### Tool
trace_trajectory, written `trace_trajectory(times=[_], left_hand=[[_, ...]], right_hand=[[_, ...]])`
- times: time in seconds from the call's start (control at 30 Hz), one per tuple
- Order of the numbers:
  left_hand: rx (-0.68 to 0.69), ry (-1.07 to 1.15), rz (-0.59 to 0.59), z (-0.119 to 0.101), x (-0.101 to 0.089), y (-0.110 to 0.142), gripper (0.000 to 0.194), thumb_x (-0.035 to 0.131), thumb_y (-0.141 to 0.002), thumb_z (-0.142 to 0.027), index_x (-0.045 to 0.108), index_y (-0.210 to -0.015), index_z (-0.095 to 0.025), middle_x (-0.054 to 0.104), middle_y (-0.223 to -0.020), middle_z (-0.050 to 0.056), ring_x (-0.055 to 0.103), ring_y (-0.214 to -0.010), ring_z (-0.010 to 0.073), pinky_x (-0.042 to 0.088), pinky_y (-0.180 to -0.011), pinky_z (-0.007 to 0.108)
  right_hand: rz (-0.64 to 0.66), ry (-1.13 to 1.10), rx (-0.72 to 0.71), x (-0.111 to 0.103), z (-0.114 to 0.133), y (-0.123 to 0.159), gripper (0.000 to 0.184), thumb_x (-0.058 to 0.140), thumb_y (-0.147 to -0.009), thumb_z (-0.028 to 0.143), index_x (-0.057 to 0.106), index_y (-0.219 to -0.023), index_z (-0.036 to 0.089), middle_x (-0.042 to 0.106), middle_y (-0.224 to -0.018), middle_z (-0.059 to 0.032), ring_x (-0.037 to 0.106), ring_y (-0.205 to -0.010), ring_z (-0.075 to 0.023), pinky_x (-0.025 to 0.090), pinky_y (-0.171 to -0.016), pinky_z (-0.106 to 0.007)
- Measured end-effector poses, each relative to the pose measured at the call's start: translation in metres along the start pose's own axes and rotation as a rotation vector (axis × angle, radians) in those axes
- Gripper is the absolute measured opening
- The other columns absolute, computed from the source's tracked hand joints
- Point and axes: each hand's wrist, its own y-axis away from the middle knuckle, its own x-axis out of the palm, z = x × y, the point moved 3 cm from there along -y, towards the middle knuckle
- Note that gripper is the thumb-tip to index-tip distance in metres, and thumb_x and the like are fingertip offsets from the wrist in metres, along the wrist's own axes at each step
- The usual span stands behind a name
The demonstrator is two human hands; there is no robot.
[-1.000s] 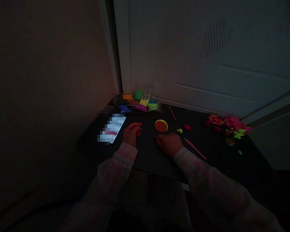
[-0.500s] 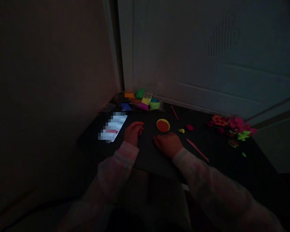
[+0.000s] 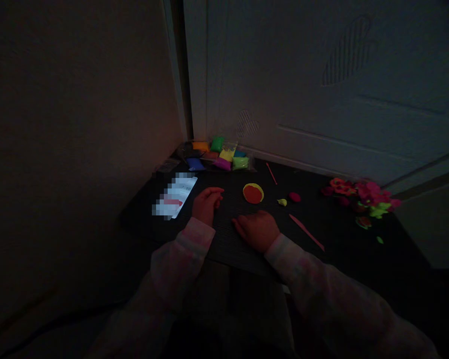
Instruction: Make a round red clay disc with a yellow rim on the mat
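yellow-rimmed red disc [image 3: 253, 193] lies on dark table [image 3: 226, 244]. r hand [image 3: 257, 230] slid back vs earlier, now just clear of disc's near edge, palm down, half curled; l hand [image 3: 206, 204], left of disc, abt same, loosely curled. can't tell if either holds smth.

Okay, disc [image 3: 253, 194] as clock centre, all on the table [image 3: 230, 244]: bagged packets [image 3: 222, 163] at 11, stick [image 3: 271, 174] at 1, small lump [image 3: 283, 202], ball [image 3: 294, 197], then flowers [image 3: 370, 192] around 3, knife tool [image 3: 307, 233] at 4, right hand [image 3: 258, 231] at 6, phone [image 3: 181, 196] at 9, left hand [image 3: 207, 203] between phone and disc.
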Motion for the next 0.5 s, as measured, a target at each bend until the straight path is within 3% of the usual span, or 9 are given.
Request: trace_trajectory(times=[0.17, 0.5], left_hand=[[-0.006, -0.005, 0.002, 0.0015, 0.0000, -0.0007, 0.013, 0.056, -0.055, -0.021, 0.063, -0.064, -0.016, 0.051, -0.051, -0.003, 0.041, -0.045, 0.0058, 0.030, -0.043, 0.018], [-0.019, -0.012, 0.002, 0.0004, 0.0001, -0.0003, 0.013, 0.057, -0.054, -0.021, 0.062, -0.064, -0.016, 0.051, -0.051, -0.003, 0.042, -0.046, 0.0061, 0.030, -0.044, 0.018]], right_hand=[[-0.003, 0.011, 0.051, 0.0029, -0.0065, -0.0023, 0.042, 0.026, -0.087, 0.035, 0.061, -0.073, 0.017, 0.066, -0.067, -0.0073, 0.058, -0.057, -0.0152, 0.027, -0.053, -0.027], [0.006, -0.023, 0.025, 0.0039, -0.0035, -0.0008, 0.042, 0.026, -0.087, 0.033, 0.062, -0.074, 0.015, 0.066, -0.066, -0.0088, 0.058, -0.058, -0.0157, 0.026, -0.055, -0.029]])
